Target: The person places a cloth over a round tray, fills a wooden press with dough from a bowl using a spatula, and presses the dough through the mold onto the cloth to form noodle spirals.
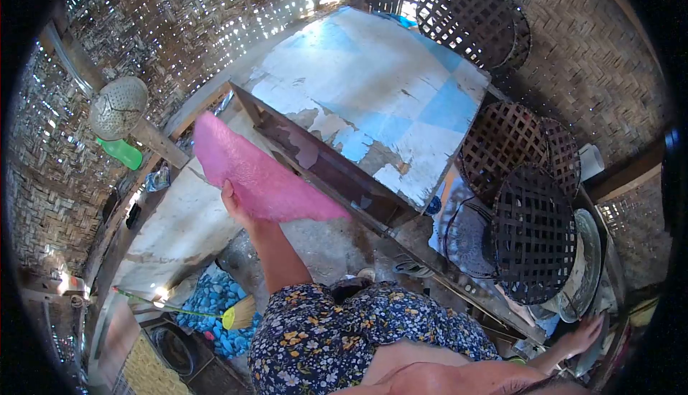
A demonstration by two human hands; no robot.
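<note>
A thin pink sheet [251, 169], roughly triangular with a wrinkled surface, hangs to the left of the table. My left hand [233, 203] grips it near its lower left edge, thumb on top and the other fingers hidden beneath. Whether it is cloth or plastic, I cannot make out. At the far lower right, my right hand [584, 335] reaches out with its fingers stretched, beside a dark pan-like vessel [593, 348]. Just above that hand, a round metal tray [589, 266] leans upright. Contact between the right hand and these things is unclear.
A table with a peeling white and blue top [365, 80] stands ahead. Dark woven baskets [534, 234] lean at the right. A perforated ladle [118, 108] hangs on the left wall. Below are a broom [240, 314] and blue pebble-patterned material [211, 302].
</note>
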